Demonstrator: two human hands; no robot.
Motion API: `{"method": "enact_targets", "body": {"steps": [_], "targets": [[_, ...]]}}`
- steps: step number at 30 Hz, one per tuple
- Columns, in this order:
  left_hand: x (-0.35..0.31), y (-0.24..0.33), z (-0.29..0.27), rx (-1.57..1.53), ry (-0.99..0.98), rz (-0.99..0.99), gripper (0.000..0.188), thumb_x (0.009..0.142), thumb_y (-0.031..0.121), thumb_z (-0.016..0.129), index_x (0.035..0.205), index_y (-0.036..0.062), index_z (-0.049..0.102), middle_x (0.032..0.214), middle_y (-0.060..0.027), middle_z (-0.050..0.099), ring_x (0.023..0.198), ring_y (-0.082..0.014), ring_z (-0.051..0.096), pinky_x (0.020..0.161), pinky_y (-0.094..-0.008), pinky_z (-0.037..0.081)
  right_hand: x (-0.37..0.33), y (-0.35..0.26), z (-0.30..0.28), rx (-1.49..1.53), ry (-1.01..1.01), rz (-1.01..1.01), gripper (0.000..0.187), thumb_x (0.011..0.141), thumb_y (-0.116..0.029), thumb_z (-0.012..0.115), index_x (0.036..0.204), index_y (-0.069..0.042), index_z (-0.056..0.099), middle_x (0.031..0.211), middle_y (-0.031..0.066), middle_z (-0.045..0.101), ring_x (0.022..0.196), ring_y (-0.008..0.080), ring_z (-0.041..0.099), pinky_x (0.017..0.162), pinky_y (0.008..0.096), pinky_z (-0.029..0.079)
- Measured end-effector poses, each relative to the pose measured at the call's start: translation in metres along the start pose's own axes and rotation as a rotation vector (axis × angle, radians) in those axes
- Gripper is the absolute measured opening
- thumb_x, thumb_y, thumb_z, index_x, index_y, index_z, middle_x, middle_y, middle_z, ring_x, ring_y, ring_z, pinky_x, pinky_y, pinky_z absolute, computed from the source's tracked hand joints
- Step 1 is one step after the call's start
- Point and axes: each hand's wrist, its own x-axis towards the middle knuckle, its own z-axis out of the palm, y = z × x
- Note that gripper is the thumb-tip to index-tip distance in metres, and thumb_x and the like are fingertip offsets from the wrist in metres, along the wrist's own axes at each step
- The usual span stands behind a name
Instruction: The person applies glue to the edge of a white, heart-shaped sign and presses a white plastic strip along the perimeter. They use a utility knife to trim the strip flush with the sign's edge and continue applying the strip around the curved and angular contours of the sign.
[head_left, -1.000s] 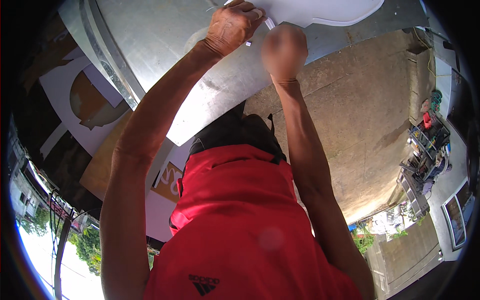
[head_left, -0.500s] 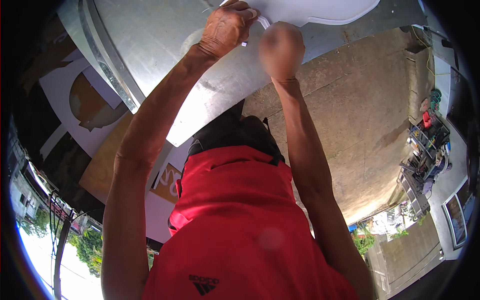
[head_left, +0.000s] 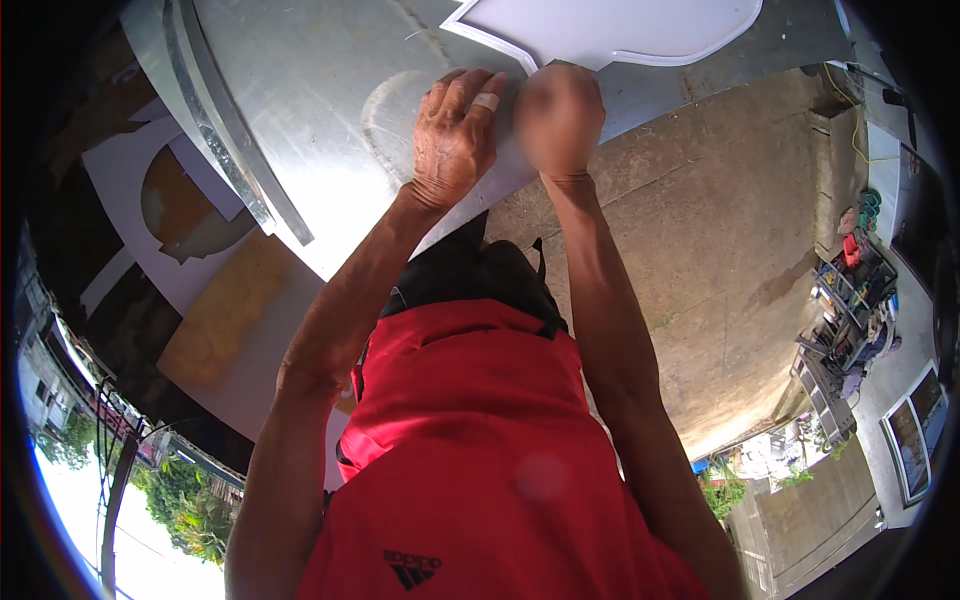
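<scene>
A white flat panel (head_left: 610,22) with a curved, pointed outline lies on the grey metal tabletop (head_left: 310,100). A white strip (head_left: 495,42) runs along its near left edge, and another stretch follows its right edge. My left hand (head_left: 455,135) is over the tabletop, a little nearer to me than the panel. Its fingers are curled, one with a pale band round it, and whatever they grip is hidden. Close beside it on the right, my right hand (head_left: 560,120) is at the panel's near tip. Blur covers that hand, so its fingers cannot be made out.
A metal bar (head_left: 235,130) lies along the tabletop's left side. Below it on the left are cut white sheets (head_left: 120,190) and a brown board (head_left: 225,315). Concrete floor (head_left: 700,230) stretches to the right, with a cluttered rack (head_left: 855,290) by the wall.
My left hand has come back toward me from the panel's edge, uncovering the left strip. My right hand has shifted slightly nearer to me. A small white bit below my left hand no longer shows.
</scene>
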Motion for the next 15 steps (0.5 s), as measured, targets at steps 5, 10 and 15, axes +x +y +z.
{"method": "enact_targets", "body": {"steps": [5,10,15], "targets": [[-0.008,0.008,0.013,-0.007,-0.046,-0.002,0.054,0.081,0.001,0.07,0.134,0.0046,0.065,0.139,-0.0104,0.062,0.123,-0.0315,0.06,0.102,-0.0429,0.048,0.001,-0.001,-0.001,0.003,0.018,0.001,0.016,0.075,0.0,0.072,0.081,-0.005,0.059,0.082,0.0118,0.06,0.079,0.0346,0.061,0.069,0.0458,0.051],[-0.007,0.008,0.017,0.028,-0.099,0.01,0.052,0.086,0.009,0.069,0.137,0.0081,0.063,0.149,-0.0058,0.056,0.128,-0.0278,0.053,0.104,-0.0415,0.04,0.001,-0.001,-0.001,0.013,0.017,0.01,0.015,0.076,-0.001,0.072,0.081,-0.005,0.058,0.084,0.0122,0.06,0.08,0.035,0.06,0.069,0.046,0.052],[-0.006,0.009,0.02,0.097,-0.125,-0.011,0.055,0.086,0.016,0.07,0.14,0.0101,0.062,0.153,-0.0026,0.054,0.127,-0.0258,0.052,0.104,-0.0407,0.037,0.0,-0.004,-0.002,0.018,0.014,0.025,0.014,0.078,-0.002,0.071,0.081,-0.005,0.058,0.084,0.0119,0.06,0.081,0.0346,0.06,0.069,0.0457,0.052]]}}
